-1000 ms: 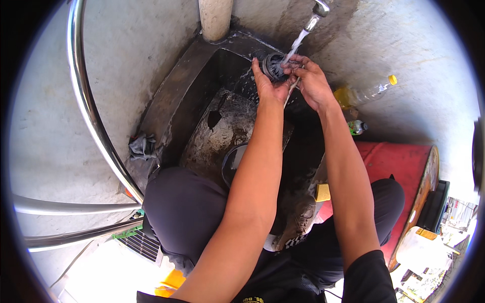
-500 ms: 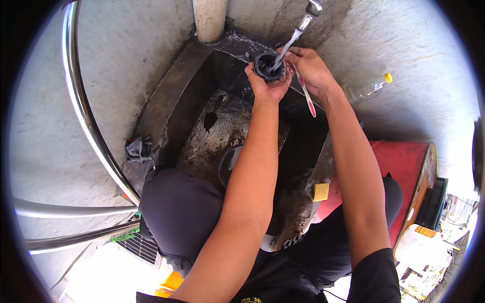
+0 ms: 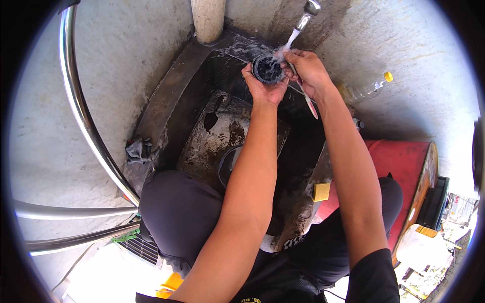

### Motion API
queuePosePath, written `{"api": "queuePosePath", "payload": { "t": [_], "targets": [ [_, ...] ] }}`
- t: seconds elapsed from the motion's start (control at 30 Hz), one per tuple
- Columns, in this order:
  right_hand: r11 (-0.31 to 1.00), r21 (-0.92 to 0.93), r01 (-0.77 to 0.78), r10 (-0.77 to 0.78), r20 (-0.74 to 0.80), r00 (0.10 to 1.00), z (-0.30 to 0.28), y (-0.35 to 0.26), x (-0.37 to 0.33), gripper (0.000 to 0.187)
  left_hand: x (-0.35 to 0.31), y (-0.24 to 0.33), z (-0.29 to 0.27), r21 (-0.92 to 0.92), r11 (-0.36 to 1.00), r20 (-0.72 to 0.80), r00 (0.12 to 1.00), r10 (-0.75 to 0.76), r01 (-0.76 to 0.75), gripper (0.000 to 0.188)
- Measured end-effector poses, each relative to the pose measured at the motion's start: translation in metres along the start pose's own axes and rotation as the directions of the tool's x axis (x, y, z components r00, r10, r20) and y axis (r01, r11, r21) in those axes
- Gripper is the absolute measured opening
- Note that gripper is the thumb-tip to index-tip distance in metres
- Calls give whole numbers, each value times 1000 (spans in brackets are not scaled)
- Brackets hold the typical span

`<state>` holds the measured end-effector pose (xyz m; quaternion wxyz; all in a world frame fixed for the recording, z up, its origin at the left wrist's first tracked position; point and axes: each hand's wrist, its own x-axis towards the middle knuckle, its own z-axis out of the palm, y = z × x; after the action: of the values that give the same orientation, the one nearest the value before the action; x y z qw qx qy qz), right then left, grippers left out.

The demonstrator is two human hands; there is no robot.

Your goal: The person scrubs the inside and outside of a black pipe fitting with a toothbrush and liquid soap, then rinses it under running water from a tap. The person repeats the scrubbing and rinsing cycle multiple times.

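Note:
Under the running metal tap (image 3: 304, 20), my left hand (image 3: 267, 91) is wrapped round a black, round, cup-like part (image 3: 268, 68) with its open side facing up. Water splashes over its rim and inside it. My right hand (image 3: 309, 70) grips a white and pink toothbrush (image 3: 309, 103), its handle pointing down toward me. The brush's head is hidden by the fingers and the splashing water. Both hands are close together over the far end of a dark concrete basin (image 3: 174, 101).
A yellow sponge (image 3: 321, 192) rests on the basin's right edge and a grey rag (image 3: 138, 150) on the left. A clear bottle with a yellow cap (image 3: 388, 77) lies right of my forearm, beyond a red drum (image 3: 399, 161). Metal rails (image 3: 83, 111) curve along the left.
The black part has turned slightly so more of its inside shows. My right hand has shifted a little, and the water now breaks over its fingers at the part's rim.

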<state>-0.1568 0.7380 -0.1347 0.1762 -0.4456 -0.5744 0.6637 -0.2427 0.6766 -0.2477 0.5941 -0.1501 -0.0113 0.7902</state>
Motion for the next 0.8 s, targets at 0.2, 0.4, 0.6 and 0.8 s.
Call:
{"api": "queuePosePath", "payload": {
  "t": [0.2, 0.4, 0.6, 0.8],
  "targets": [
    [992, 41, 116, -119, 58, 991, -18, 11, 3, 28, -13, -14, 30, -21, 997, -134, 989, 68, -71, 63],
    [990, 134, 43, -28, -113, 993, -2, -4, -8, 27, 6, -6, 5, 93, 995, -31, 999, -26, 29, 65],
    [986, -154, 66, -89, -145, 985, -7, 2, -8, 32, 11, -16, -3, 255, 965, -240, 971, 9, 54, 50],
    [916, -371, 153, -217, -139, 966, -4, 10, 3, 23, 10, -21, 8, 402, 908, -319, 912, 258, -116, 72]
  ]
}}
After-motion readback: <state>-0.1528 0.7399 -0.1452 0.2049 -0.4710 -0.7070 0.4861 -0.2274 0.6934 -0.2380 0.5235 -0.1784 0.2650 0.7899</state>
